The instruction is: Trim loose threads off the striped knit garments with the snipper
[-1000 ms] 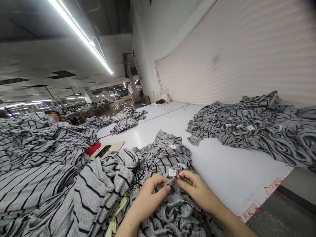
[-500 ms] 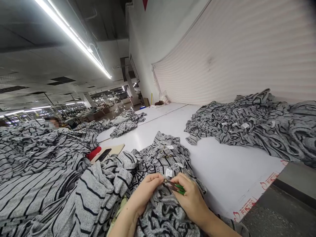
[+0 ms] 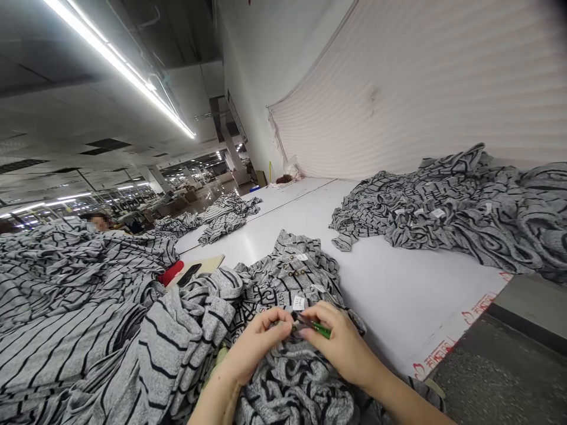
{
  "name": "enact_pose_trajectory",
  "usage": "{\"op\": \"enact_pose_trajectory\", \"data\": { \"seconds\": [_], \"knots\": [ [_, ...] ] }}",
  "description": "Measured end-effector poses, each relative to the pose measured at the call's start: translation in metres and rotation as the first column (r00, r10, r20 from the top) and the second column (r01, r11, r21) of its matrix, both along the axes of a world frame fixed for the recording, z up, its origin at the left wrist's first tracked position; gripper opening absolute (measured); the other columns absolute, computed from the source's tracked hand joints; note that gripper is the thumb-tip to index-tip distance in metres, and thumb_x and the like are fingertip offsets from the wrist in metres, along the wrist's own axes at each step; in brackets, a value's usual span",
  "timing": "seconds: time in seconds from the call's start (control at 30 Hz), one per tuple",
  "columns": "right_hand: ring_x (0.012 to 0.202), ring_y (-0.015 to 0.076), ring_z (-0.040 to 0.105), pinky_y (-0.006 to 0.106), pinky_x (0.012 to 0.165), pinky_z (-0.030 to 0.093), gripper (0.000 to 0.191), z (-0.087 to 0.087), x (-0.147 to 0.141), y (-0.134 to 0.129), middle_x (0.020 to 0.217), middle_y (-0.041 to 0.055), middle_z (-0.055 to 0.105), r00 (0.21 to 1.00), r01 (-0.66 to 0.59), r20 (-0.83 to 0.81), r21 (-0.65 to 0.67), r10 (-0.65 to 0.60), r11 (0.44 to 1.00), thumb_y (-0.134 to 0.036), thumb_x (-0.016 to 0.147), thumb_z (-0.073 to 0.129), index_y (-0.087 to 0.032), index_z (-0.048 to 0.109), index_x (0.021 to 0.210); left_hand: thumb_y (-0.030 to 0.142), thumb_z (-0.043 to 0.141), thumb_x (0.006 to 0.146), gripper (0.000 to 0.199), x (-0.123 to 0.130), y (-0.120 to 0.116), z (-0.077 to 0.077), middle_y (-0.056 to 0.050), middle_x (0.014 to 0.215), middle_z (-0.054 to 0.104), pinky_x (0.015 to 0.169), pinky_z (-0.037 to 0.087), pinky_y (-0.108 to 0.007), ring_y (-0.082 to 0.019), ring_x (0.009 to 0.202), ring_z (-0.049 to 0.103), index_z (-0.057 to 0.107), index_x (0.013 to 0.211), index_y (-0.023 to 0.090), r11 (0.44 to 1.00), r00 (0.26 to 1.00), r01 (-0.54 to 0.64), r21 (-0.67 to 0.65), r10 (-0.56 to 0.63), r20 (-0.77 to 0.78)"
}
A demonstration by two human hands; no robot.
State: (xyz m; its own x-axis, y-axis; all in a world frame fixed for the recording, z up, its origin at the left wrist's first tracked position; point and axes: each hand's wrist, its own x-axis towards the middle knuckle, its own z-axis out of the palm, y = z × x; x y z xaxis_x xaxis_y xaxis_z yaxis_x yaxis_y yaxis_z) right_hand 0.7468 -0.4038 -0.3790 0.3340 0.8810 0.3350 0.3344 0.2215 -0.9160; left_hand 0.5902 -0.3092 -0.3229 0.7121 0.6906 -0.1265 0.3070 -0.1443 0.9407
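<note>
In the lower middle, my left hand (image 3: 261, 339) is closed, thumb and forefinger pinching the edge of a grey garment with black stripes (image 3: 296, 383). My right hand (image 3: 339, 342) is wrapped round green-handled thread snips (image 3: 321, 329), whose dark blades point left to the pinched spot. Fingers partly cover the blade tips, so I cannot tell whether they touch the cloth. A white label (image 3: 299, 303) shows just above the fingertips. Farther up the bunched fabric are several small brass-coloured buttons (image 3: 296, 273) and dark printed lettering.
Striped garments are heaped at left (image 3: 66, 319) and at right (image 3: 425, 212) on the white table (image 3: 381, 283). A dark phone (image 3: 189, 274) lies on a beige board (image 3: 211, 265) beside a red item (image 3: 171, 273). Another person (image 3: 100, 222) is behind the left heap.
My fingers have curled closer together at the pinched edge, and less of the snips' blades shows. The view has shifted slightly.
</note>
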Motion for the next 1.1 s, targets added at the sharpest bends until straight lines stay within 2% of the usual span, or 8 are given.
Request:
{"op": "enact_pose_trajectory", "data": {
  "seconds": [0.1,0.23,0.4,0.5,0.7,0.77,0.93,1.1],
  "knots": [
    [0.075,0.0161,0.054,0.026,0.067,0.041,0.01,0.005,-0.004,-0.004,0.079,-0.0002,0.056,0.996,-0.027,0.091,0.053,0.022,0.998,-0.016,0.082,0.052,-0.021,0.057,0.075,0.024,0.06,0.08,0.007,-0.007,-0.011,-0.01,0.0,0.078,0.053,0.072,0.039,-0.025,-0.016,0.078,0.05,0.055,0.076,0.02,0.919,0.999,-0.026,0.393,0.009,0.045],
    [0.071,0.014,0.052,0.023,0.061,0.038,0.014,0.0,-0.005,-0.021,0.079,-0.0024,0.054,0.991,-0.119,0.056,0.0,0.119,0.993,-0.008,0.078,0.05,-0.022,0.054,0.079,0.009,0.045,0.083,0.017,-0.019,-0.026,-0.037,-0.003,0.081,0.055,0.071,0.043,-0.026,-0.017,0.077,0.053,0.046,0.072,0.022,0.619,0.983,-0.151,0.771,0.015,0.181],
    [0.072,0.0149,0.054,0.022,0.06,0.039,0.005,-0.001,-0.001,-0.033,0.082,-0.0023,0.059,0.984,-0.176,-0.015,-0.194,0.176,0.965,-0.023,0.084,0.057,-0.023,0.061,0.087,-0.001,0.046,0.08,0.027,-0.031,-0.032,-0.053,-0.003,0.086,0.057,0.072,0.047,-0.024,-0.015,0.078,0.057,0.051,0.092,0.023,0.403,0.984,-0.166,0.9,0.005,0.179],
    [0.085,0.0167,0.058,0.024,0.073,0.043,0.011,0.004,-0.001,-0.034,0.09,-0.0014,0.062,0.975,-0.211,0.035,-0.159,0.22,0.964,-0.022,0.082,0.061,-0.025,0.065,0.092,0.0,0.047,0.08,0.025,-0.037,-0.034,-0.055,-0.004,0.089,0.056,0.073,0.048,-0.025,-0.016,0.081,0.058,0.052,0.09,0.023,0.362,0.983,-0.185,0.914,0.063,0.173],
    [0.077,0.0163,0.06,0.023,0.064,0.042,0.016,0.013,-0.012,-0.034,0.086,-0.0007,0.064,0.948,-0.199,0.221,-0.151,0.229,0.968,-0.023,0.087,0.056,-0.027,0.068,0.095,0.007,0.054,0.078,0.016,-0.042,-0.036,-0.065,-0.008,0.101,0.052,0.081,0.049,-0.033,-0.021,0.094,0.057,0.053,0.082,0.023,0.274,0.942,-0.306,0.912,0.223,0.249],
    [0.076,0.0163,0.06,0.023,0.062,0.041,0.017,0.012,-0.016,-0.032,0.085,-0.0006,0.064,0.94,-0.186,0.262,-0.143,0.219,0.972,-0.024,0.087,0.055,-0.028,0.068,0.097,0.011,0.057,0.079,0.013,-0.041,-0.039,-0.066,-0.008,0.102,0.052,0.082,0.049,-0.034,-0.021,0.095,0.057,0.052,0.083,0.023,0.344,0.923,-0.355,0.869,0.278,0.267],
    [0.077,0.0177,0.062,0.025,0.065,0.043,0.021,0.004,-0.025,-0.03,0.089,0.0016,0.064,0.909,-0.158,0.365,-0.152,0.204,0.976,-0.021,0.086,0.053,-0.026,0.067,0.101,0.027,0.052,0.086,0.019,-0.043,-0.042,-0.05,-0.005,0.09,0.061,0.082,0.048,-0.032,-0.02,0.089,0.061,0.049,0.104,0.023,0.76,0.901,-0.433,0.485,0.385,0.2],
    [0.081,0.0196,0.063,0.026,0.068,0.045,0.022,-0.003,-0.032,-0.032,0.093,0.003,0.065,0.884,-0.111,0.436,-0.151,0.168,0.982,-0.021,0.086,0.052,-0.025,0.065,0.104,0.04,0.051,0.087,0.033,-0.037,-0.028,-0.013,-0.001,0.082,0.063,0.073,0.044,-0.027,-0.018,0.079,0.058,0.053,0.114,0.023,0.914,0.959,-0.269,0.303,0.282,0.001]
  ]
}}
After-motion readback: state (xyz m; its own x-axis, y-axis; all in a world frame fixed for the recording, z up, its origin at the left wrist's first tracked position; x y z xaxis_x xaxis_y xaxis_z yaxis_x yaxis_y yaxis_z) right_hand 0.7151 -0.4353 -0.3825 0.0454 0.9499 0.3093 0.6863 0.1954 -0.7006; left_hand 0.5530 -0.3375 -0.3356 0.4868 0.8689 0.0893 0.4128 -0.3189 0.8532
